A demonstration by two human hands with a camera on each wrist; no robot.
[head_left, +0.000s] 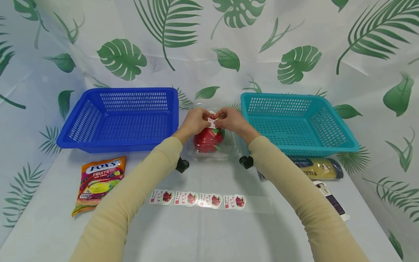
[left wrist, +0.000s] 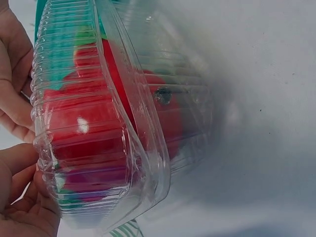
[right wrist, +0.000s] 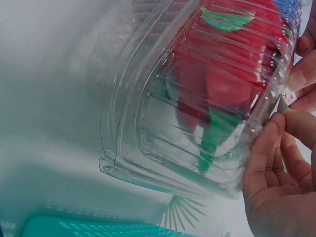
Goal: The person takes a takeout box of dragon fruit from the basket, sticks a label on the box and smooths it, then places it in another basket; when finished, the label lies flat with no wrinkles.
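A clear plastic clamshell box (head_left: 230, 147) stands at the back middle of the table with red fruits (head_left: 206, 138) and green leaf parts inside, probably dragon fruits. Over its lid, a small white sticker (head_left: 212, 123) with red print is held between both hands. My left hand (head_left: 194, 123) pinches its left side with thumb and forefinger. On the other side, my right hand (head_left: 233, 120) pinches the sticker too, its fingers close to the lid in the right wrist view. Whether the sticker touches the lid, I cannot tell.
A blue basket (head_left: 118, 145) stands left of the box, a teal basket (head_left: 304, 147) to the right. Nearer lie a Fox's candy bag (head_left: 99, 185), a strip of several dragon fruit stickers (head_left: 198, 199), a spaghetti pack (head_left: 322, 169) and a black-and-white package (head_left: 334, 203).
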